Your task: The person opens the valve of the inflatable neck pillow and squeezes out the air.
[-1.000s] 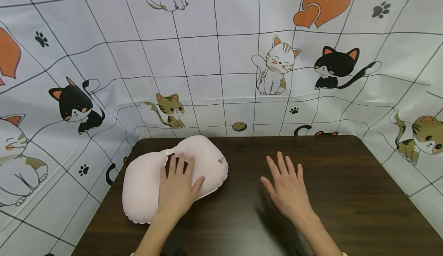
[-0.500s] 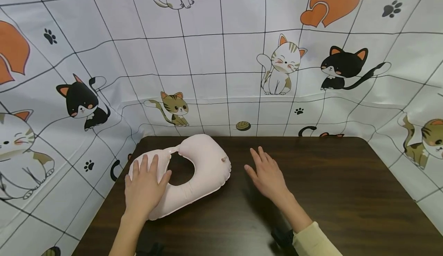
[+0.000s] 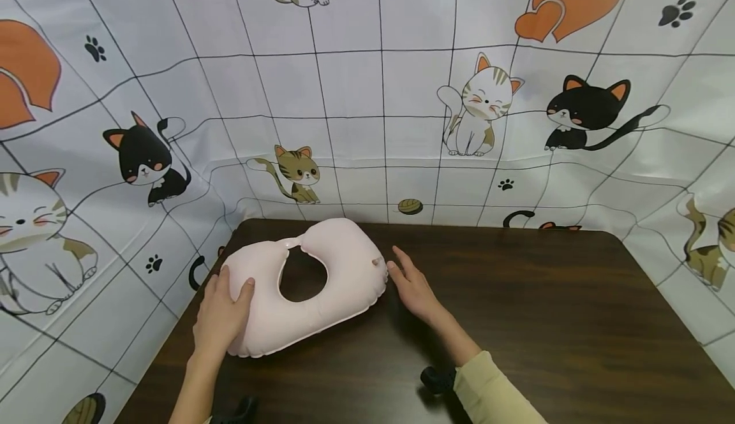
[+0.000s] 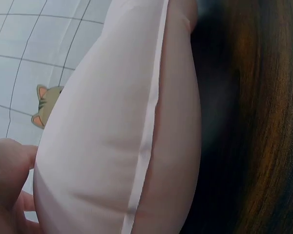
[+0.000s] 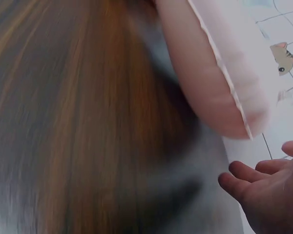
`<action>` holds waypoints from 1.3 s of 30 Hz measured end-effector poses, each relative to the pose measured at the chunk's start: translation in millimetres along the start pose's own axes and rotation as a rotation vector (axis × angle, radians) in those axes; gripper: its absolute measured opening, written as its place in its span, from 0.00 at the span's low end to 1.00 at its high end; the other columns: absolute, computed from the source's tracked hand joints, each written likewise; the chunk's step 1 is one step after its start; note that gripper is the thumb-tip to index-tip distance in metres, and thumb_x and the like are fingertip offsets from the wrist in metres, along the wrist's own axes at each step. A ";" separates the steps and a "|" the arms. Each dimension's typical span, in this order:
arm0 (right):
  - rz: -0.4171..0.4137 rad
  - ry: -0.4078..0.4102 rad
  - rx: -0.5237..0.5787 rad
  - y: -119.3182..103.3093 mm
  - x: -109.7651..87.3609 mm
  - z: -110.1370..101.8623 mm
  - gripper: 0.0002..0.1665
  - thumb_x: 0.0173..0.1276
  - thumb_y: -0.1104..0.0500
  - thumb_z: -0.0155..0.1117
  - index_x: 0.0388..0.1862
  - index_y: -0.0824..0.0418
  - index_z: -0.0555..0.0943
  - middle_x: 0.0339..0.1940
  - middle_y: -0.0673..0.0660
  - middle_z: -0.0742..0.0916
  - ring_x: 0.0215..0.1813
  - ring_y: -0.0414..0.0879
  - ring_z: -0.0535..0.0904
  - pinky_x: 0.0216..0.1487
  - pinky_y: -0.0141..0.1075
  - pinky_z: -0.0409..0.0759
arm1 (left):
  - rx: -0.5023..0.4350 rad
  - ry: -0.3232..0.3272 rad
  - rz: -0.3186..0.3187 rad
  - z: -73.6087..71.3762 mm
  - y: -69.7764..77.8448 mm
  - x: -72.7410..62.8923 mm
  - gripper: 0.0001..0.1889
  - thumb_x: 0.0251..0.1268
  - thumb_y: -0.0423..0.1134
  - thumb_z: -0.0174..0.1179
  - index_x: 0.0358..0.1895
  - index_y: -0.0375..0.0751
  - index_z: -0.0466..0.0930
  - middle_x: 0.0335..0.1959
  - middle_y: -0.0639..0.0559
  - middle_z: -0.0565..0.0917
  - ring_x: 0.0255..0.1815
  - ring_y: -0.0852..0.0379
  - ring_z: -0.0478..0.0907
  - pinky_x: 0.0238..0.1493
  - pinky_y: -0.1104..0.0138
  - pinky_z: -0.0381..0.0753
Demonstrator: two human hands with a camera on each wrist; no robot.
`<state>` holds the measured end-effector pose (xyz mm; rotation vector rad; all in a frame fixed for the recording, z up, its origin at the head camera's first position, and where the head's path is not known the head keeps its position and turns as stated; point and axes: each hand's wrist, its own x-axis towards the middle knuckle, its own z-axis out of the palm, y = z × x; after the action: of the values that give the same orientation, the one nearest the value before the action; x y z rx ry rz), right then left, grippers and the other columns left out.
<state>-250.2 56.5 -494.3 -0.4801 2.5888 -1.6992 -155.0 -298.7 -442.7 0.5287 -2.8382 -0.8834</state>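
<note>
A pale pink inflatable neck pillow (image 3: 321, 312) lies on the dark wooden table (image 3: 517, 322), its U-shaped opening toward the back and a narrow strap joining the two ends. A small valve (image 3: 376, 261) shows on its right lobe. My left hand (image 3: 218, 315) rests against the pillow's left end, fingers lightly bent along its outer side. In the left wrist view the pillow's seamed edge (image 4: 145, 146) fills the middle, the fingers beside it. Just off the right end is my right hand (image 3: 415, 290), fingers extended; the right wrist view shows a gap between its fingertips and the pillow.
A white sheet (image 3: 344, 92) printed with a grid, cats, paws and hearts hangs behind and on both sides of the table. Dark straps or mounts (image 3: 438, 379) sit at the wrists. A light yellow sleeve (image 3: 494, 392) covers the right forearm.
My left hand has slid from the pillow's middle to its left end. The right hand has moved left, close to the right end. The head view has shifted slightly; the pillow looks still.
</note>
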 end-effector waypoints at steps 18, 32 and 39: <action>0.034 -0.032 0.049 -7.0 -2.8 10.5 0.31 0.81 0.52 0.53 0.78 0.61 0.67 0.73 0.68 0.74 0.75 0.64 0.68 0.72 0.60 0.63 | -0.042 -0.039 -0.023 5.2 1.7 5.4 0.44 0.79 0.58 0.46 0.83 0.33 0.42 0.78 0.22 0.50 0.72 0.15 0.53 0.60 0.22 0.57; 0.054 0.043 0.051 -5.6 -26.3 -8.0 0.30 0.80 0.53 0.54 0.78 0.59 0.68 0.72 0.66 0.76 0.73 0.62 0.70 0.71 0.60 0.65 | -0.078 -0.117 0.086 8.8 18.5 10.3 0.40 0.80 0.50 0.50 0.82 0.30 0.46 0.79 0.25 0.53 0.76 0.22 0.52 0.68 0.29 0.56; 0.058 0.069 -0.009 2.9 -45.2 -27.3 0.32 0.82 0.50 0.52 0.79 0.60 0.64 0.71 0.68 0.76 0.67 0.63 0.77 0.66 0.60 0.71 | -0.168 -0.155 0.117 14.8 30.9 7.1 0.37 0.80 0.50 0.51 0.82 0.34 0.52 0.78 0.28 0.57 0.76 0.25 0.56 0.66 0.33 0.63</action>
<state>-212.6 93.6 -492.9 -0.3490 2.6307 -1.7162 -173.9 -269.8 -437.2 0.2816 -2.8571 -1.1738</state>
